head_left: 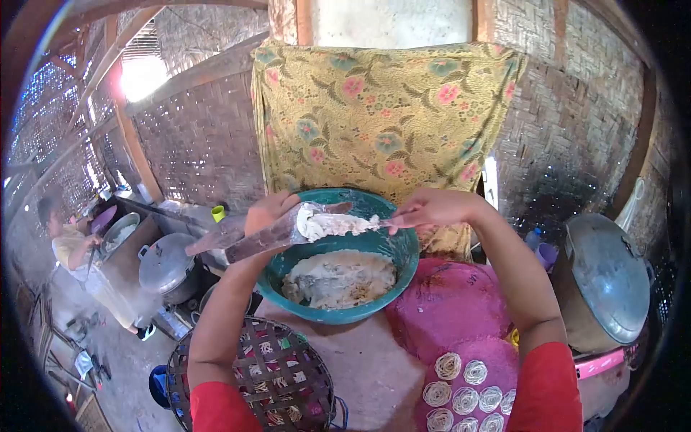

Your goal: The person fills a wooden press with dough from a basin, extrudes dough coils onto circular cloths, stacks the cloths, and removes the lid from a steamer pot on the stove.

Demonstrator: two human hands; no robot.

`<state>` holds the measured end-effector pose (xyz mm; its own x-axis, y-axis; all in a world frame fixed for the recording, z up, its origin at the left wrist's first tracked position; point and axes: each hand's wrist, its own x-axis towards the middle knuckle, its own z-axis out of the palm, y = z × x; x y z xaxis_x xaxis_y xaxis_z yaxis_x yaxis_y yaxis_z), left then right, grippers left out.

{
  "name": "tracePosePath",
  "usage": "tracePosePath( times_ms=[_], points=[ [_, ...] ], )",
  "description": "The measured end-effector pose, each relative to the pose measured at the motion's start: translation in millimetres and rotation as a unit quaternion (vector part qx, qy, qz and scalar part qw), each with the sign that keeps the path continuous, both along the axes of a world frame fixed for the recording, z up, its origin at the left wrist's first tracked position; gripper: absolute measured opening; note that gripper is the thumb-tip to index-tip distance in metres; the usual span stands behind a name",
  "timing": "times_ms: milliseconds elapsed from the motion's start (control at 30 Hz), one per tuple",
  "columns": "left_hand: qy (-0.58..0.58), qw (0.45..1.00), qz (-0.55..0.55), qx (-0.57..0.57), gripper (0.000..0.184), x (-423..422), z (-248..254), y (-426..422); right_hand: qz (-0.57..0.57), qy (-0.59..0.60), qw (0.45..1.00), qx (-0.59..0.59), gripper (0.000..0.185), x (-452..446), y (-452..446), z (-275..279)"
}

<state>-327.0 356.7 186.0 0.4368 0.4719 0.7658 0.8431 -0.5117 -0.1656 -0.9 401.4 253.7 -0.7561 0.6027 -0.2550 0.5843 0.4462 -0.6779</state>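
My left hand (271, 207) is closed round a long wooden tool (263, 239), held tilted over the green basin (338, 315). Sticky white dough (324, 225) clings to the tool's right end and stretches towards my right hand (430, 210). The right fingers are pinched together at the dough's tip; whether they also hold a thin utensil is unclear. Inside the basin lies a mass of pale, wet dough (338, 277), with smears up the walls.
Pale coiled rounds (464, 399) lie on pink cloth (446, 306) at the lower right. A woven basket (252, 374) stands lower left. Large lidded metal pots flank me, one right (608, 277), one left (169, 266). A co-worker (86, 259) stands far left. A yellow cloth (381, 115) hangs ahead.
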Motion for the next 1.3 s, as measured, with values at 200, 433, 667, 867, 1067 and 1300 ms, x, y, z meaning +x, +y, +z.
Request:
tracePosePath(
  times_ms=[200, 433, 667, 867, 1067, 1300],
  points=[
    [-0.002, 0.998, 0.056, -0.027, 0.033, 45, 13, -17, -0.047, -0.058, 0.809, 0.583, 0.026, -58, -64, -12],
    [-0.016, 0.998, 0.067, 0.004, 0.03, 20, -18, 3, -0.032, 0.014, 0.71, 0.703, 0.026, -51, -82, -60],
    [-0.15, 0.97, 0.189, -0.011, 0.036, 22, 15, -8, -0.229, 0.155, 0.79, 0.547, 0.04, -38, -82, -24],
    [-0.112, 0.983, 0.135, 0.061, 0.024, 36, 23, -2, -0.159, 0.324, 0.858, 0.366, 0.04, -82, -93, -81],
    [-0.144, 0.97, 0.152, 0.124, 0.014, 40, 39, -38, -0.18, 0.378, 0.879, 0.229, 0.033, -56, -98, -58],
    [-0.077, 0.971, 0.129, 0.184, 0.016, 24, 29, -27, -0.122, 0.426, 0.818, 0.365, 0.036, -88, -97, -90]
  ],
)
